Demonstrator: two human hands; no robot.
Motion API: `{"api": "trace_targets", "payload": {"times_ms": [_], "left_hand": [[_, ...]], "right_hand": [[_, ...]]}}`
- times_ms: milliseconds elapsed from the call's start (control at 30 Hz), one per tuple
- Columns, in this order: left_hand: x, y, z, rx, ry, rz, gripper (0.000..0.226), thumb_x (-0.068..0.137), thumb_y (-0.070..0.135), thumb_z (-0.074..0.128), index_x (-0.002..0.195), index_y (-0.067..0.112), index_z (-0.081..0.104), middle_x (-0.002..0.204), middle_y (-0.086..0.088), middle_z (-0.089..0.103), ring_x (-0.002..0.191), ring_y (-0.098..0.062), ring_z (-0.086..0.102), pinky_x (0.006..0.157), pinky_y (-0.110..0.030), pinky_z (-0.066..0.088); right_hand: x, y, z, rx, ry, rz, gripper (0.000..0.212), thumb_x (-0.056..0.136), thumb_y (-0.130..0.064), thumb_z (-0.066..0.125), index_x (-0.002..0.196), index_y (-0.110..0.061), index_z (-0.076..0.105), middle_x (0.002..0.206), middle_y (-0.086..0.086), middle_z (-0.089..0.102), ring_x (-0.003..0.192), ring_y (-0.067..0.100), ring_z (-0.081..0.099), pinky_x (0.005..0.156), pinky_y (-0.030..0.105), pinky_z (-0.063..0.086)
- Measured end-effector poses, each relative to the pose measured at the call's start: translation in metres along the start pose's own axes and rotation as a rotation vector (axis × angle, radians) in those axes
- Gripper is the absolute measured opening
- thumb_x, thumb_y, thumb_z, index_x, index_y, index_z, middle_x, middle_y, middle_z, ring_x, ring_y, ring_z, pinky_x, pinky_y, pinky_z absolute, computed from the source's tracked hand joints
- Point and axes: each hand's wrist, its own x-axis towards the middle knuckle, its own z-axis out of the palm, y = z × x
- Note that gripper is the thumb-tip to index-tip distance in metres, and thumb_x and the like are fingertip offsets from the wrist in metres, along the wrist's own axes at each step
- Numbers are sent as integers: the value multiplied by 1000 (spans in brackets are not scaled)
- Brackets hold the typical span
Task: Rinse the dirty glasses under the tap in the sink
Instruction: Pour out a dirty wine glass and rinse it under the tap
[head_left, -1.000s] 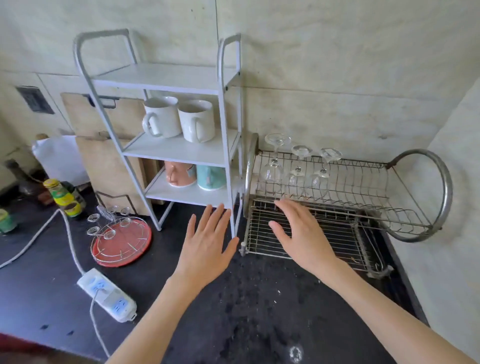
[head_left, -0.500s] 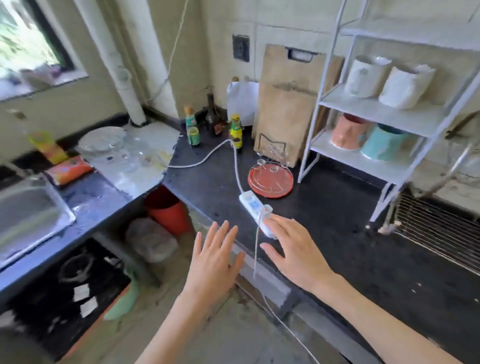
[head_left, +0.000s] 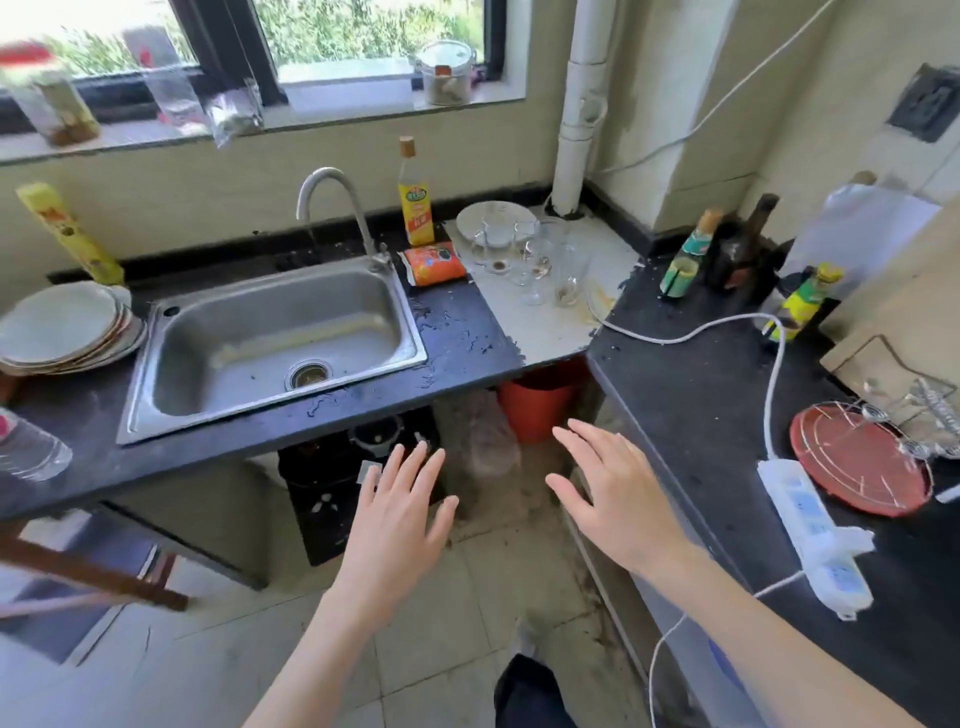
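Both hands, left hand (head_left: 397, 512) and right hand (head_left: 615, 499), hang wide, holding nothing; dirty glasses (head_left: 540, 260) right of the sink (head_left: 275, 332) look fragile, slippery, so probably grab around the body.

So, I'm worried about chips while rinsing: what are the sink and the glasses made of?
The sink looks like brushed stainless steel: grey, dull sheen, soft reflections. The glasses look like clear glass, see-through with bright rims, though clear plastic cannot be ruled out from here.
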Motion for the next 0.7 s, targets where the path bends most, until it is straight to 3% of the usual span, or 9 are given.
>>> {"api": "trace_targets", "payload": {"times_ms": [267,433,500,700], "left_hand": [[108,-48,15,5,-21,-75,71,85,53,10,141,19,37,148,-2,36,141,-21,23,112,-36,9],[208,-56,3,18,-44,-26,58,92,45,24,137,14,44,142,-6,45,136,-25,35,109,-43,27],[240,-59,-1,-26,-48,-34,52,95,41,32,139,15,41,145,-5,41,138,-24,32,110,-43,27],[300,-86,8,-8,-102,-53,57,92,43,26,135,12,47,140,-9,48,132,-28,40,106,-44,33]], "right_hand": [[130,31,42,33,-23,-4,53,88,-43,41,124,-9,58,127,10,59,118,27,55,101,44,41],[220,59,43,19,-32,41,43,91,-30,58,127,-7,55,130,11,56,119,29,52,101,41,39],[252,69,43,2,-38,48,43,90,-28,60,127,-6,55,130,13,56,118,31,53,99,42,40],[339,93,52,-33,-120,93,46,92,-28,54,134,-9,46,139,10,47,128,27,43,107,40,34]]}}
